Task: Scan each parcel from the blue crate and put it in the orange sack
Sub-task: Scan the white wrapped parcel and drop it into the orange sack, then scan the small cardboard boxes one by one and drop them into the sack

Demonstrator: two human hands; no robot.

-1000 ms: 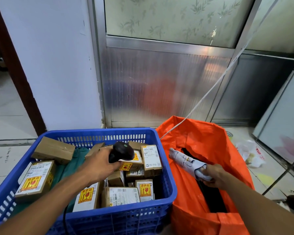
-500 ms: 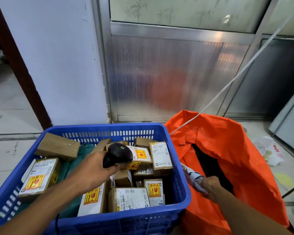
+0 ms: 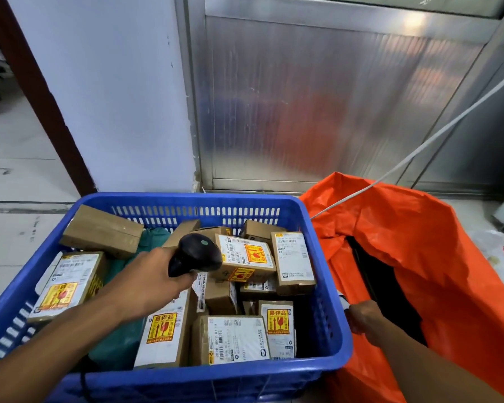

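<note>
Blue crate [image 3: 169, 379] still approx a dozen boxes; we grip scanner [image 3: 194, 254] w/ left hand [image 3: 154, 282]; right hand [image 3: 361, 315] at orange sack [image 3: 419, 242] mouth, grip unclear.

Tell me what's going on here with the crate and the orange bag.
A person is working through parcels. Their left hand grips a black handheld scanner over the blue crate, which holds many small cardboard boxes with shipping labels and yellow fragile stickers. Their right hand is down at the open mouth of the orange sack beside the crate; whether it holds anything can't be made out from here. Plenty of parcels are left in the crate.
</note>
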